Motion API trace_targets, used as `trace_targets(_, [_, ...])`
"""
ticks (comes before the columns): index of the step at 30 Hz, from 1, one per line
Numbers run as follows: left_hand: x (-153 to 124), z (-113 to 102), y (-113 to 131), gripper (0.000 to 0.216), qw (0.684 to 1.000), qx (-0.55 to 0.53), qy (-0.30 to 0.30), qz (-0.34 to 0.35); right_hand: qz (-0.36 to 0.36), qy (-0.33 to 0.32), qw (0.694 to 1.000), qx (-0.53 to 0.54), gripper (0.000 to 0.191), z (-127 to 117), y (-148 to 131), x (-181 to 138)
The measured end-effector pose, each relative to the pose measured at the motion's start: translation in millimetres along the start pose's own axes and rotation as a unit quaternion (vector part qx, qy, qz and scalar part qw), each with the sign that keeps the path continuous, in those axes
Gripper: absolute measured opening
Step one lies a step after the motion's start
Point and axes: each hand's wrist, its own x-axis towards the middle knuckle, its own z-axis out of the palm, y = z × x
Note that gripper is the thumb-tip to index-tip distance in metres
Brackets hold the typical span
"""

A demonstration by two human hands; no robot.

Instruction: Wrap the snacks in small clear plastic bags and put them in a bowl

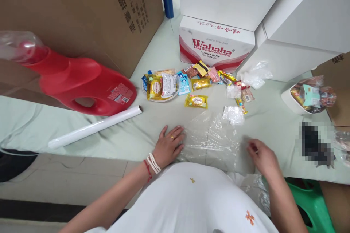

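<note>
**One film (pixel 210 138) between left hand (pixel 171 145) and right hand (pixel 262 156), nearer than the bowl (pixel 165 100)**

The left hand lies open, fingers spread and pointing right, at the film's left edge; the right hand's fingers are curled (whether they pinch anything, I cannot tell). The film, one creased sheet, lies nearer than the bowl and to its right; its long axis is unclear, its clear edges fading into the cloth (pixel 268 113). One roll (pixel 95 127), left of the bowl and nearer, slants lengthwise with its open end pointing right. One yellow pack (pixel 196 101) lies right of the bowl. Beyond the bowl, to its right, stands one Wahaha box (pixel 216 45).
</note>
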Motion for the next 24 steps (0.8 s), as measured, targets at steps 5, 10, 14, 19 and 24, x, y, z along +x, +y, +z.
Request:
trace_targets(5, [-1.5,3.5,8.2,0.040,1.000,0.013,0.005,-0.011,-0.242,-0.025,0.970,0.002,0.020,9.1,-79.2,1.6])
trace_targets(10, [-7.5,2.1,3.1,0.046,1.000,0.005,0.004,-0.009,-0.372,-0.244,0.887,-0.123,0.036,65.6,-149.1,1.2])
trace_targets(14, [-9.3,-16.5,6.5,0.036,0.995,-0.027,0.096,-0.026,-0.399,-0.250,0.869,-0.153,0.048,92.6,-155.0,-7.4])
trace_targets(19, [22.7,-19.3,50.6,0.030,0.982,-0.151,0.103,0.049,-0.391,-0.234,0.878,-0.147,0.042,110.8,-145.5,-13.2])
trace_targets(24, [68.6,15.5,61.8,0.035,0.994,-0.103,0.041,0.007,-0.379,-0.271,0.874,-0.136,0.033,113.9,-146.2,-14.2])
